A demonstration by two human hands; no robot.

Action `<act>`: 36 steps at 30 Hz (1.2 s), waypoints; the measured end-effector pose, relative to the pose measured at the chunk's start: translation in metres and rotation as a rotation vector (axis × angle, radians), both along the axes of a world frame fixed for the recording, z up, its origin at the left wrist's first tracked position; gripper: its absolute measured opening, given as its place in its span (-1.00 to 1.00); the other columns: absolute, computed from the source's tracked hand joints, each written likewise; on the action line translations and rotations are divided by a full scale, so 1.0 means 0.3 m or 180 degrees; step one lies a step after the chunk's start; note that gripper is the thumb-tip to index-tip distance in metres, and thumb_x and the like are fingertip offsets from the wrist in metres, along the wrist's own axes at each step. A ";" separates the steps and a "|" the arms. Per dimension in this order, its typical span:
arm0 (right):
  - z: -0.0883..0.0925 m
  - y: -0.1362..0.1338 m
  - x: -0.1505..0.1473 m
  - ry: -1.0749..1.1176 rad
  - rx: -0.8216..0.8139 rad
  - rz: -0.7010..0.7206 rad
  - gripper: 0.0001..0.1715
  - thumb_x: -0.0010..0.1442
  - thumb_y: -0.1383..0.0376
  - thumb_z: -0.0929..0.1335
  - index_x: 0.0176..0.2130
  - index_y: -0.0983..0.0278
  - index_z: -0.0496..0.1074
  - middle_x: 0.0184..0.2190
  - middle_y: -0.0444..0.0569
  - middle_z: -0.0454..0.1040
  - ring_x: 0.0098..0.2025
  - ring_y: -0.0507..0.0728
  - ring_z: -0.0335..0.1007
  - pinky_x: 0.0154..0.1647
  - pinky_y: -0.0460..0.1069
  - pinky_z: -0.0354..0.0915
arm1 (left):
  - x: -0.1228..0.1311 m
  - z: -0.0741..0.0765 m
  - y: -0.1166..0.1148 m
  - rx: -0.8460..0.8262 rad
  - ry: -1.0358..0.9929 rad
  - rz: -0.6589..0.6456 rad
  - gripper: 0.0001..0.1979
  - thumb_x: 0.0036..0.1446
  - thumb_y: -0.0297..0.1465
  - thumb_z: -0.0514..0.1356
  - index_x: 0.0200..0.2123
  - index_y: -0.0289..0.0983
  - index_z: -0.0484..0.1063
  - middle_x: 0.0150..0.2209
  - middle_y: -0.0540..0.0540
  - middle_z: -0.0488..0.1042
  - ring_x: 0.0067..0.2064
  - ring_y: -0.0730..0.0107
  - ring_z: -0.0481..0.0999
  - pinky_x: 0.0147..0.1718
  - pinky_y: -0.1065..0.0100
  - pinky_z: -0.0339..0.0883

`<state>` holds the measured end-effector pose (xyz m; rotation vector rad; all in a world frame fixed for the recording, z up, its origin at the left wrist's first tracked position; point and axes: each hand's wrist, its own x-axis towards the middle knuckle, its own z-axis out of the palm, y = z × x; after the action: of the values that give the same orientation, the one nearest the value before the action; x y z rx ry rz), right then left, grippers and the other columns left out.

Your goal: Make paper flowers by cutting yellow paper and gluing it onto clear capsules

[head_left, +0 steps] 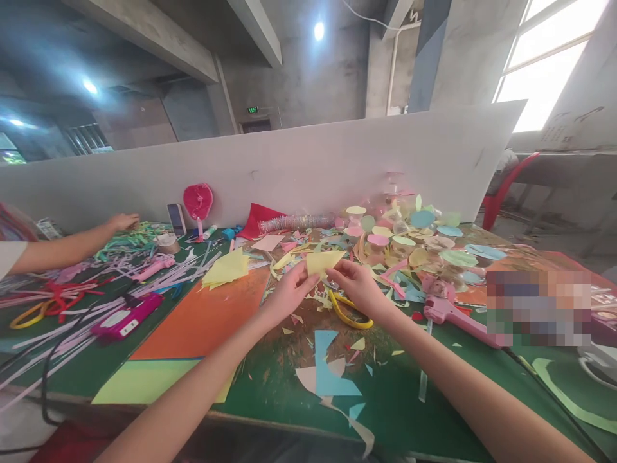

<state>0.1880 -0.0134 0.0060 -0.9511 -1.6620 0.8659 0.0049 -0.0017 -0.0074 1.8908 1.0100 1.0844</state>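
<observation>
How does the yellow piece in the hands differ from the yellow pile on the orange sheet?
The yellow piece is single, held up between the left hand and right hand; the yellow pile is several layered pieces. The piece is in the air, while the pile lies on the orange sheet. Both are pale yellow paper.

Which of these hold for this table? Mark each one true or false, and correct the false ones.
1. The left hand and right hand both pinch a piece of pale yellow paper. True.
2. The right hand grips the yellow-handled scissors. False: they lie on the table beneath the hands.
3. Another person's hand reaches in at the far left, near green paper strips. True.
4. The coloured paper circles sit at the table's left end. False: they are piled on the right, beyond the right hand.
</observation>
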 end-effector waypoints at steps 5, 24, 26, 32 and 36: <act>-0.015 0.013 -0.004 0.0278 -0.0118 -0.0044 -0.59 0.13 -0.03 0.30 -0.49 0.23 0.29 -0.59 -0.21 0.25 -0.53 0.02 0.12 -0.49 -0.06 0.15 | -0.003 0.006 0.004 -0.0161 -0.0037 -0.0209 -0.63 0.20 -0.14 0.18 -0.04 -0.25 0.36 -0.39 -0.03 0.47 -0.38 0.40 0.40 -0.35 0.39 0.28; 0.039 0.061 0.094 0.0499 -0.0142 -0.0591 -0.52 0.06 -0.10 0.36 -0.45 0.27 0.48 -0.53 -0.11 0.39 -0.45 0.07 0.24 -0.43 -0.03 0.17 | 0.023 0.017 0.011 -0.0504 -0.0382 -0.0344 -0.61 0.10 -0.13 0.26 -0.16 -0.26 0.29 -0.47 0.01 0.46 -0.46 0.47 0.37 -0.44 0.43 0.24; 0.055 0.073 0.139 0.0589 -0.0093 -0.0835 -0.50 0.09 -0.11 0.32 -0.37 0.26 0.49 -0.41 -0.04 0.47 -0.36 0.10 0.30 -0.33 -0.02 0.22 | 0.012 0.006 0.018 -0.0522 -0.0320 -0.0345 -0.65 0.10 -0.15 0.25 -0.19 -0.26 0.29 -0.46 0.01 0.47 -0.45 0.46 0.37 -0.43 0.43 0.24; 0.069 0.058 0.151 0.0288 -0.0013 -0.0949 -0.52 0.13 -0.09 0.28 -0.38 0.25 0.46 -0.37 -0.01 0.48 -0.31 0.14 0.32 -0.28 0.00 0.22 | -0.002 0.006 0.022 -0.0310 -0.0305 -0.0208 -0.67 0.17 -0.18 0.20 -0.11 -0.26 0.29 -0.46 0.03 0.47 -0.48 0.48 0.34 -0.42 0.42 0.23; 0.045 0.012 0.058 -0.0181 0.0025 -0.0334 -0.56 0.13 -0.07 0.31 -0.37 0.24 0.45 -0.42 -0.08 0.47 -0.37 0.11 0.33 -0.34 -0.03 0.21 | 0.011 0.011 0.008 -0.0370 -0.0531 -0.0273 -0.71 0.22 -0.13 0.12 -0.22 -0.25 0.32 -0.42 0.00 0.45 -0.43 0.44 0.37 -0.39 0.41 0.26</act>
<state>0.2055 -0.0097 0.0194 -1.0565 -1.6470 0.7677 0.0083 0.0007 -0.0042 1.7050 0.8708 1.0899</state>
